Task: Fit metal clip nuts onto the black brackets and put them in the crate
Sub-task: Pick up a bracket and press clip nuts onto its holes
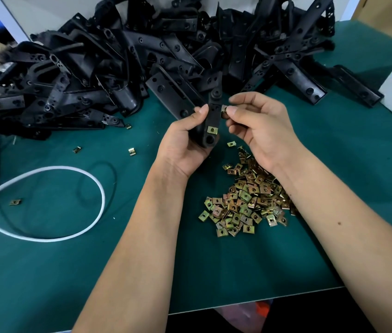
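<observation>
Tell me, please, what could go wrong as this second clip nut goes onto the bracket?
The right hand only pinches the clip nut at its fingertips, so it might slip and fall among the loose nuts below. The left hand holds the bracket by its lower end, so pushing near the top may twist it. The white cable nearby could snag a forearm.

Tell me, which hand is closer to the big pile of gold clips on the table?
The right. The right hand is just above the far end of the clip pile, its wrist over it. The left hand, holding the black bracket, sits off to the pile's left.
</observation>
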`<state>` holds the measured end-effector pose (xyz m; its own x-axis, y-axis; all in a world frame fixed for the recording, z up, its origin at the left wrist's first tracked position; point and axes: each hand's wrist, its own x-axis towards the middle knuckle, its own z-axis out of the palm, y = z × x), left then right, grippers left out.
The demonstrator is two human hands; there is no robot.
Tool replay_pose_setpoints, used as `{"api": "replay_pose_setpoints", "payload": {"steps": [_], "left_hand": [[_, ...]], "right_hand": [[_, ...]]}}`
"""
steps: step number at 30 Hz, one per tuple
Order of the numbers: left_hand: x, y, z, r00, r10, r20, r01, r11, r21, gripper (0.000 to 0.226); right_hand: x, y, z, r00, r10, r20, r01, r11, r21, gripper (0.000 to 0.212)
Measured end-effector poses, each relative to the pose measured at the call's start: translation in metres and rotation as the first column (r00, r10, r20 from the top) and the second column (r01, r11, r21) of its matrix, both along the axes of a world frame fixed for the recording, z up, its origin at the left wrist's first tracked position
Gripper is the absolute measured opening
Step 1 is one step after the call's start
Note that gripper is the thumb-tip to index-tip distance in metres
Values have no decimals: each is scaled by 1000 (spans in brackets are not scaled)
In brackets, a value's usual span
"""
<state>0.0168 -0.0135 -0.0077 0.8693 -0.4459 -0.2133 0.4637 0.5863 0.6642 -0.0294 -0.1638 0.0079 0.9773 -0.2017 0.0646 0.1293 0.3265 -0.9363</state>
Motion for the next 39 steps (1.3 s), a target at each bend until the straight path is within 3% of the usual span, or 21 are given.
{"api": "replay_pose_setpoints", "payload": {"steps": [10, 22, 39], "left_hand": [[-1, -1, 2, 1000, 18, -26, -18, 1000, -9, 24], [0, 0, 2, 1000, -16, -16, 17, 998, 60, 20], [-3, 2, 6, 992, -120, 24, 114, 979, 172, 18]], "right_hand": [[1, 0, -1, 1000, -7, 5, 7, 1000, -12, 18], [2, -2, -1, 1000, 13, -12, -14, 996, -83, 20], [-2, -2, -1, 997, 68, -45, -68, 998, -15, 26]]}}
